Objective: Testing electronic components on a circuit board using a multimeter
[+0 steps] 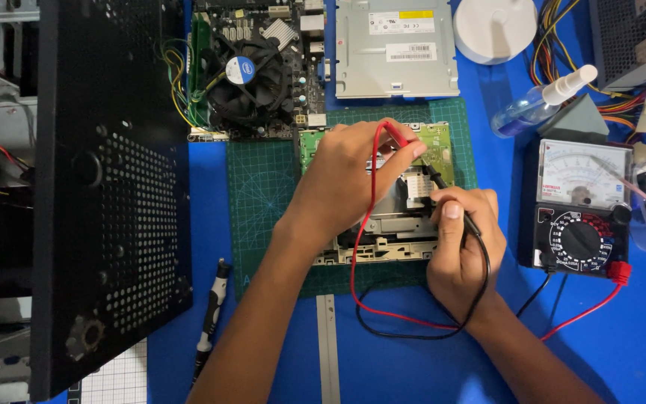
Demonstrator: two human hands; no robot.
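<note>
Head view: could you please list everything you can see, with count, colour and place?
opened drive: one, grey and green, on the mat
cutting mat: one, green, centre
motherboard with fan: one, black, top
optical drive: one, silver, top
multimeter: one, black and white, right
spray bottle: one, clear blue, upper right
screwdriver: one, black, lower left
case panel: one, black, left
left hand: holds red probe
right hand: holds black probe

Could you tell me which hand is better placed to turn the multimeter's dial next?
The right hand: holding the black probe, it lies nearer the multimeter. The left hand holds the red probe farther away, over the circuit board.
</note>
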